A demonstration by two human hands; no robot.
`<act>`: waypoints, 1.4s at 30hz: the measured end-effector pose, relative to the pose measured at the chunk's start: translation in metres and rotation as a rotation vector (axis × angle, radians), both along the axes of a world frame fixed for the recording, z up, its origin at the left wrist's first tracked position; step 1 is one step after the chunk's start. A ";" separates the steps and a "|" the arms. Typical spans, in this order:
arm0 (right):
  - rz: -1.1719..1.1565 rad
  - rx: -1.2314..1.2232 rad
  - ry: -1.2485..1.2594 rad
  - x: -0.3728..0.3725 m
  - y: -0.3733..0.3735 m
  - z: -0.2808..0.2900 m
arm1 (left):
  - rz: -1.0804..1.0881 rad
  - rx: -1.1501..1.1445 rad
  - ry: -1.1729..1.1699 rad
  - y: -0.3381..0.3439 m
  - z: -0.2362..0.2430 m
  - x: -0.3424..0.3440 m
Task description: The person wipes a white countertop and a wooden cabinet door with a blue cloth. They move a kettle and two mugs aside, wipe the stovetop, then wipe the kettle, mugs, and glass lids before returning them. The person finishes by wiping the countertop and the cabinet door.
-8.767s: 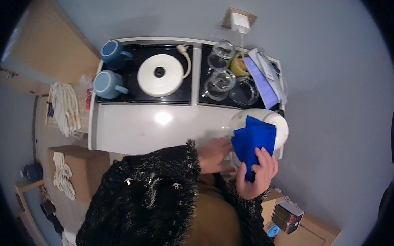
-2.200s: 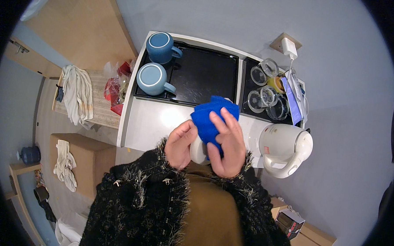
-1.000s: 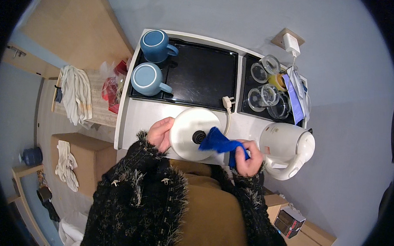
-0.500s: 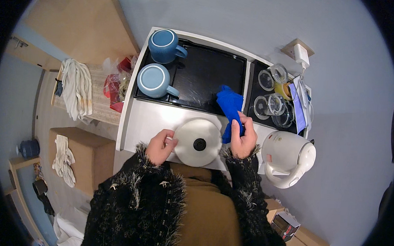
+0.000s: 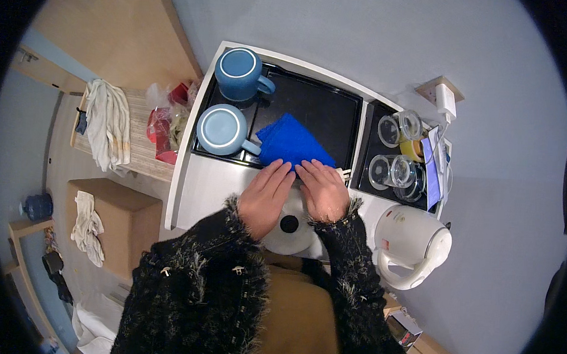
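Observation:
A blue cloth (image 5: 290, 143) lies spread at the front of the black tray (image 5: 318, 96), close to the light blue mug. My left hand (image 5: 267, 195) reaches to its near edge, fingers stretched out flat. Beside it, my right hand (image 5: 324, 188) rests its extended fingertips on the same edge, so both hands are open. Beneath my wrists is a round white kettle base (image 5: 290, 240) with a black centre, partly covered by the hands. The light blue mug (image 5: 221, 129) and a darker blue mug (image 5: 237, 74) stand upside down at the tray's left.
To the right stands a white electric kettle (image 5: 407, 239). Several clear glass cups (image 5: 399, 171) sit on a smaller black tray behind it. A wall socket holds a white plug (image 5: 446, 98). Left of the white counter (image 5: 197, 186) is a brown box (image 5: 123, 224).
The bunched cloth has moved left and is now spread out on the tray. My left hand has let go of the kettle base and joined my right hand at the cloth's edge.

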State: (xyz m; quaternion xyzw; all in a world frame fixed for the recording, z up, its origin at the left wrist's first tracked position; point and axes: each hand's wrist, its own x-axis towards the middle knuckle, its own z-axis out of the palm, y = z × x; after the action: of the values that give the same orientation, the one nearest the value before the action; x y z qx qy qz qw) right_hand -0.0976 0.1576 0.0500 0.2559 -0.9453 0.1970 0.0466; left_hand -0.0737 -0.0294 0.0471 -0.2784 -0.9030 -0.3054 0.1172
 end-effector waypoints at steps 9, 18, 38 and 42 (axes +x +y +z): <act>-0.078 0.271 0.040 -0.057 0.003 -0.022 | 0.263 -0.202 0.134 0.053 -0.046 -0.066; -0.012 0.234 -0.157 -0.022 0.008 -0.001 | 0.186 -0.191 0.104 0.045 -0.025 -0.023; -0.047 0.215 -0.055 -0.066 -0.005 -0.003 | 0.336 -0.292 0.108 0.058 -0.040 -0.044; 0.100 0.225 -0.067 -0.111 -0.012 -0.020 | 0.599 0.055 -0.050 0.065 -0.055 -0.066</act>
State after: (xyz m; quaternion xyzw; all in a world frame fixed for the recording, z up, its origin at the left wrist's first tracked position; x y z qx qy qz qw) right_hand -0.2085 0.1454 0.0304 0.2997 -0.9485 0.0999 -0.0239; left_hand -0.1399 0.0361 -0.0078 0.0110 -0.9390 -0.2883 0.1873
